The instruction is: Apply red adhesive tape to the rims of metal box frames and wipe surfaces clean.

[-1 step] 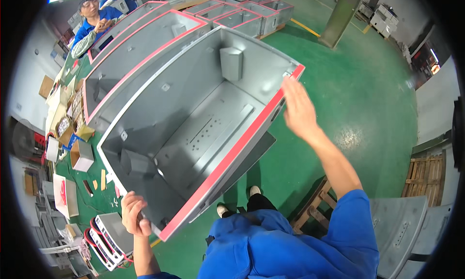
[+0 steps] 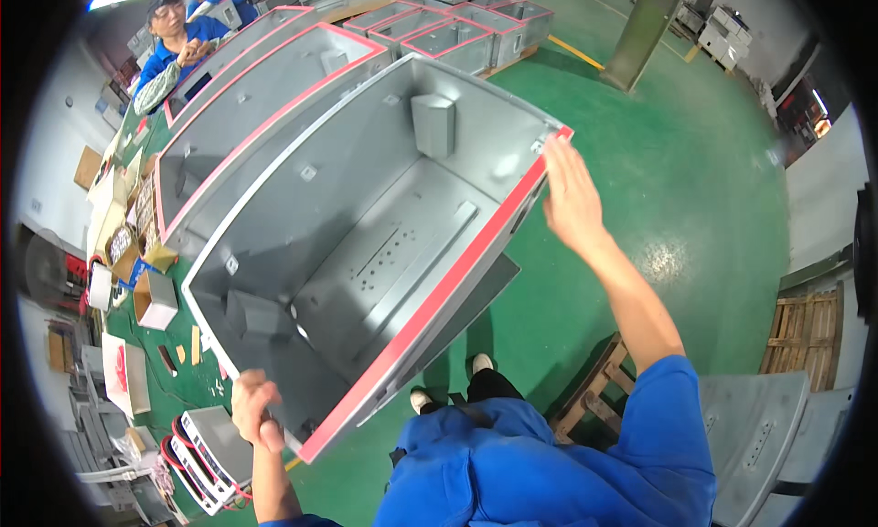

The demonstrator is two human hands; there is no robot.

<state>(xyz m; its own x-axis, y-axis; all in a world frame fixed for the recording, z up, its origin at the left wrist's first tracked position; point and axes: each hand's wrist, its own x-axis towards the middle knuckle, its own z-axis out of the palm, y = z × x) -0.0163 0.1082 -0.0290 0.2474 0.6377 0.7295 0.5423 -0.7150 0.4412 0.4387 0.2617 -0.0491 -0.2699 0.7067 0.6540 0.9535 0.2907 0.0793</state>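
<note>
A large grey metal box (image 2: 366, 243) lies open side up before me, with a tilt. Red strip (image 2: 430, 317) runs along its near rim; the other visible rims are bare metal. At the near left corner, the fingers of my left hand (image 2: 254, 410) curl against the rim, slightly blurred. My right hand (image 2: 574, 198) lies against the far right corner, fingers stretched out flat along the end of the red strip. Inside the box are small holes in the floor, a long raised bar and angled corner pieces. The underside of my right hand is hidden.
More red-rimmed boxes (image 2: 274, 97) stand behind mine, others (image 2: 448, 42) stacked farther back. A co-worker (image 2: 174, 47) in blue is at far left. Small cartons (image 2: 154, 298) and grey-white devices (image 2: 206, 458) sit on the left. A wooden pallet (image 2: 594, 399) lies by my right side; a green pillar (image 2: 645, 33) stands beyond.
My right hand has shifted slightly right and up along the corner, its fingers straighter. The left hand has moved a little lower. The box has shifted very slightly.
</note>
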